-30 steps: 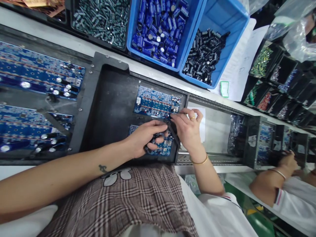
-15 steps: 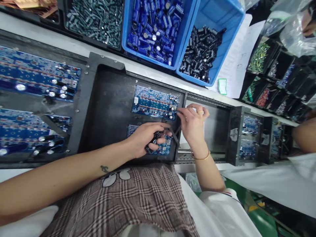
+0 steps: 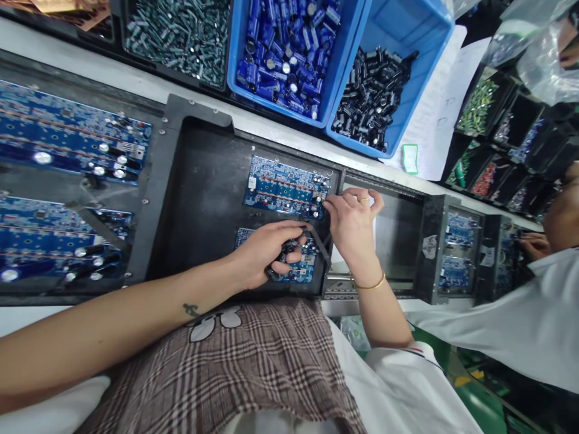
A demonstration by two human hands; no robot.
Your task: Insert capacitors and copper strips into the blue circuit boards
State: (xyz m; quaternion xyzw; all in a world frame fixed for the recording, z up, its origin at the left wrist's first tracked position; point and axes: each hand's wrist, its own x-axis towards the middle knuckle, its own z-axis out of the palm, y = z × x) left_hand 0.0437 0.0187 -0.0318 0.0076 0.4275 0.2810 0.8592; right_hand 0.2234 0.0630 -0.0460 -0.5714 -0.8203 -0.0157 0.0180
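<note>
Holds the right hand (image 3: 353, 220) at the right end of the upper blue board (image 3: 283, 184), with thumb and forefinger nearly together and the other fingers loosely bent; impossible to make out anything pinched between them, or any sure contact with the edge. Has that board just left of those fingertips, flat in the black tray (image 3: 199, 211), with the long axis running left to right and dipping slightly toward the right; nearer, by the look of it, to the right hand than to the left. Has the short end with a few small standing parts (image 3: 315, 213) pointing to the right hand, and the opposite end pointing away to the left. Holds the left hand (image 3: 266, 250) over the lower blue board (image 3: 303, 274), hiding much of it, with fingers curled round a bunch of black cylinders (image 3: 274, 272) and with thumb and forefinger close together near the upper board's lower edge. Has those cylinders below and left of the right fingertips, too crowded and too covered to show any one shared long axis. Has the lower board roughly parallel to the upper.
</note>
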